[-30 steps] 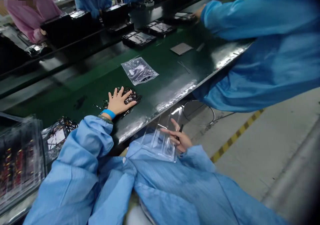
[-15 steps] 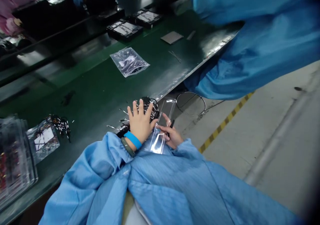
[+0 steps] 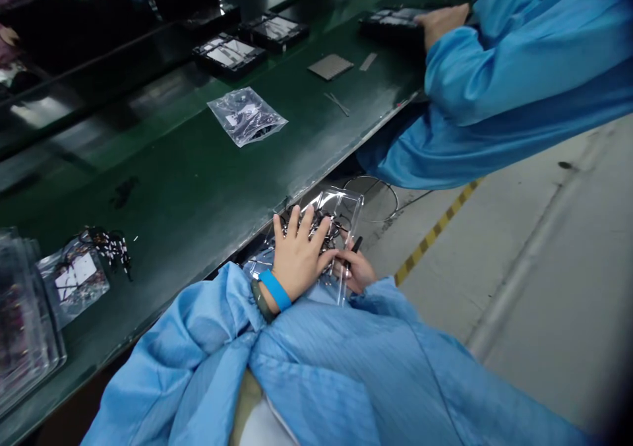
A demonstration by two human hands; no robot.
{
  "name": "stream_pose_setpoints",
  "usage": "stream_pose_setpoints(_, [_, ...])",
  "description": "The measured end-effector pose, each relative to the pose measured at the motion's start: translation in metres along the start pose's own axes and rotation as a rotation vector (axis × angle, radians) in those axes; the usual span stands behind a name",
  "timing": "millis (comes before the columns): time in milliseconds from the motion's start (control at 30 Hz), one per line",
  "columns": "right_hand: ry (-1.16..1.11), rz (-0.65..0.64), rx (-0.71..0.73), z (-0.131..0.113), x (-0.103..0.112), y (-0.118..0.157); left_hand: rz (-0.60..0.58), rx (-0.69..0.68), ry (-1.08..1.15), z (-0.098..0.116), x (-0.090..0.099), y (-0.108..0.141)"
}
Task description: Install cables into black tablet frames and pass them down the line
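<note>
A clear plastic tray point(image 3: 352, 212) is held at the table's front edge, over my lap. Small black cables with shiny ends point(image 3: 324, 225) lie in it. My left hand point(image 3: 299, 254) rests over the cables with its fingers spread, a blue band at the wrist. At the tray's right side my right hand point(image 3: 360, 271) grips the rim, and a black pen-like object point(image 3: 356, 245) sticks out between its fingers. The palm of my left hand hides part of the cables.
On the green table point(image 3: 173, 175) lie a zip bag of parts point(image 3: 247, 116), a second bag point(image 3: 76, 278) with cables, stacked clear trays point(image 3: 22, 327), a grey pad point(image 3: 330, 66) and black trays point(image 3: 230, 53). A co-worker's blue sleeve point(image 3: 465, 70) is at the upper right.
My left hand has moved right, off the table edge and over the tray, bringing the cables into it. The co-worker's arm has shifted, and a hand on a black tray now shows.
</note>
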State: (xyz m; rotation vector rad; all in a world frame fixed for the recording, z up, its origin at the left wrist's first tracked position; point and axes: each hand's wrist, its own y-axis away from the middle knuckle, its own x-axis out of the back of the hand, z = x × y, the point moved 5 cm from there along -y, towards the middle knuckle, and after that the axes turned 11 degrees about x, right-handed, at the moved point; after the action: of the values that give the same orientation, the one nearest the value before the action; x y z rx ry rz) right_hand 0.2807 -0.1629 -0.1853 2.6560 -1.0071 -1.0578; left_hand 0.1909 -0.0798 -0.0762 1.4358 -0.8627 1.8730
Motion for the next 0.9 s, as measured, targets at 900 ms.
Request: stream_pose_setpoints(900, [0.054, 0.149, -0.027, -0.005, 0.058, 0.0, -0.002, -0.061, -0.115, -0.028, -0.016, -0.035])
